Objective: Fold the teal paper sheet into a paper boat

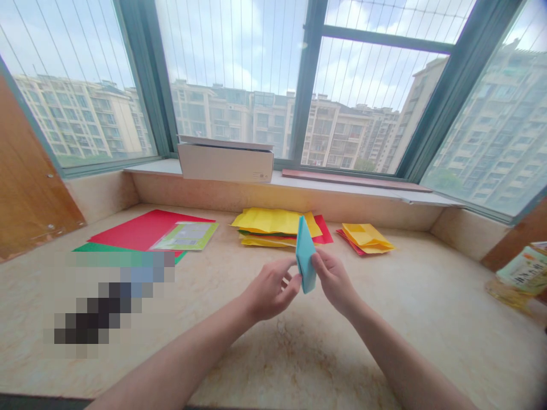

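A folded piece of light blue paper (306, 259) is held upright above the counter, its narrow edge turned toward me. My right hand (335, 279) pinches its right side between thumb and fingers. On the other side, my left hand (273, 289) has its curled fingers and thumb at the paper's lower left edge. Some of the left fingertips are hidden behind the paper. Just beyond my hands lies a stack of creased yellow paper (273, 221), with red and green sheets in it.
Red paper (141, 229), green paper (113, 247) and a clear packet (188, 236) lie at left, near a pixelated patch. Folded yellow paper (367, 236) sits at right. A white box (224, 162) stands on the sill. A bottle (519, 276) stands at the far right.
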### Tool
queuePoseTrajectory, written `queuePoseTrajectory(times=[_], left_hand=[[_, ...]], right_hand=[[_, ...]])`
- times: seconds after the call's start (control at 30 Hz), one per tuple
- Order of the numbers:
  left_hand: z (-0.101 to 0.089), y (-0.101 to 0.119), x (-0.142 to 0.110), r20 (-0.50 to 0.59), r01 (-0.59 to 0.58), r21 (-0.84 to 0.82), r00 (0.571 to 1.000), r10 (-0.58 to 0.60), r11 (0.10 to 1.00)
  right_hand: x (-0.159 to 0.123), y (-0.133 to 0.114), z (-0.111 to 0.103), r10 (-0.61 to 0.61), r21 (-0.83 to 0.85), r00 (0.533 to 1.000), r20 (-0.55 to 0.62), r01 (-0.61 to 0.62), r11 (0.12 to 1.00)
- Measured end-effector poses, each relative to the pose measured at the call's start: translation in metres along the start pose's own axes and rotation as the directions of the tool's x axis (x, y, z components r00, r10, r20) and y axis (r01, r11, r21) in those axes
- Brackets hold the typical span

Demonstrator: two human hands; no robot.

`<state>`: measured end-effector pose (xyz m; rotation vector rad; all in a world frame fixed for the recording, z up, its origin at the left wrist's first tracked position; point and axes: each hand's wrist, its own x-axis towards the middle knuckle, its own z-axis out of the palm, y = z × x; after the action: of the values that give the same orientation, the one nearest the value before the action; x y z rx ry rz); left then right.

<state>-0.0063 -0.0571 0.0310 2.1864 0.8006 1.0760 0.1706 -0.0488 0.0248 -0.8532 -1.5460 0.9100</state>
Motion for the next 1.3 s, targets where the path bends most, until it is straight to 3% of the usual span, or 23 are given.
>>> queuePoseTrajectory(times=[0.17, 0.3, 0.5, 0.67, 0.77, 0.97, 1.07, 1.23, 1.3], left_hand=[[0.001, -0.004, 0.001, -0.077, 0.025, -0.015, 0.997, -0.026, 1.0], [0.003, -0.011, 0.002, -0.092, 0.039, -0.05, 0.995, -0.044, 0.998], [0.002, -0.022, 0.003, -0.217, -0.106, 0.155, 0.966, 0.139, 0.982], [0.003, -0.022, 0.003, -0.187, -0.12, -0.041, 0.976, 0.11, 0.992], [0.004, -0.023, 0.003, -0.2, -0.106, -0.015, 0.975, 0.101, 0.994], [0.003, -0.024, 0.004, -0.235, -0.139, 0.124, 0.958, 0.165, 0.982], [0.004, -0.021, 0.004, -0.251, -0.111, 0.064, 0.96, 0.124, 0.992], [0.006, -0.014, 0.005, -0.26, -0.068, -0.057, 0.964, 0.051, 0.996], [0.006, -0.013, 0.005, -0.255, -0.062, -0.096, 0.966, 0.035, 0.994]], right_hand=[[-0.001, 0.005, 0.002, -0.019, 0.03, 0.999, -0.042, 0.021, 0.999], [-0.003, 0.007, 0.002, -0.039, -0.102, 0.999, 0.0, 0.038, 0.994], [-0.007, 0.009, 0.006, -0.211, -0.334, 0.974, 0.077, 0.225, 0.915], [-0.014, 0.02, 0.009, -0.14, -0.374, 0.981, 0.138, 0.182, 0.909], [-0.014, 0.021, 0.007, -0.144, -0.389, 0.966, 0.216, 0.22, 0.895], [-0.005, 0.018, 0.003, -0.224, -0.546, 0.96, 0.166, 0.278, 0.79], [-0.004, 0.014, 0.002, -0.3, -0.617, 0.94, 0.164, 0.335, 0.712], [-0.006, 0.001, -0.002, -0.386, -0.771, 0.9, 0.203, 0.39, 0.503], [-0.006, -0.003, -0.003, -0.391, -0.79, 0.895, 0.213, 0.393, 0.47]])
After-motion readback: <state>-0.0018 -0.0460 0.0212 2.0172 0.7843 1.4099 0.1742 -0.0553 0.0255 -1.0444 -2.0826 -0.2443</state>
